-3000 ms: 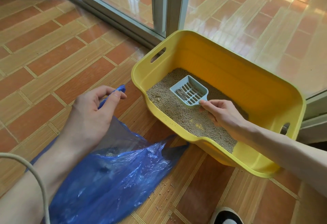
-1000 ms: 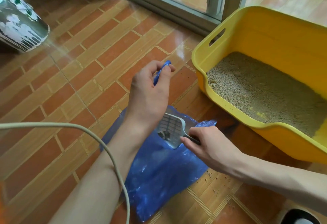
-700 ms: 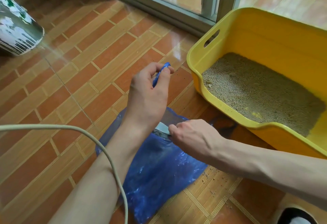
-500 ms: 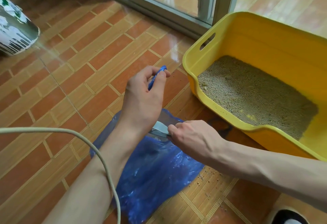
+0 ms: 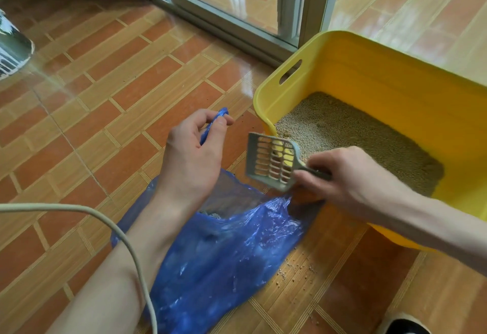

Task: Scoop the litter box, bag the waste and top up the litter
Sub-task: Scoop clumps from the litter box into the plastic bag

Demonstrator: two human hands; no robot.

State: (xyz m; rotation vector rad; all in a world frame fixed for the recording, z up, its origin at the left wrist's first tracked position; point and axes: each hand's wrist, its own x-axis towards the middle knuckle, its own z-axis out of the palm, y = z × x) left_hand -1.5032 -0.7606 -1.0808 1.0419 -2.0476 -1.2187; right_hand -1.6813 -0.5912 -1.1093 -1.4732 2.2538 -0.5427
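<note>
- Grey slotted scoop (image 5: 271, 163) pinched by its handle in the right hand (image 5: 347, 175), tilted with slots showing, raised between bag mouth and box rim
- Just beyond that grip: yellow litter box (image 5: 382, 83) on the floor, holding tan litter (image 5: 342, 128)
- Just below and left of that grip: blue plastic bag (image 5: 224, 260) lying on the tiles, mouth open
- Bag handle (image 5: 210, 128) pinched between thumb and curled fingers of the left hand (image 5: 192, 157), lifted clear of the floor
- Below the right hand: spilled granules (image 5: 295, 270) scattered on orange floor tiles (image 5: 118, 101)
- Across the left forearm: pale cable (image 5: 116, 231)
- Far behind both hands: sliding door frame (image 5: 237, 25)
</note>
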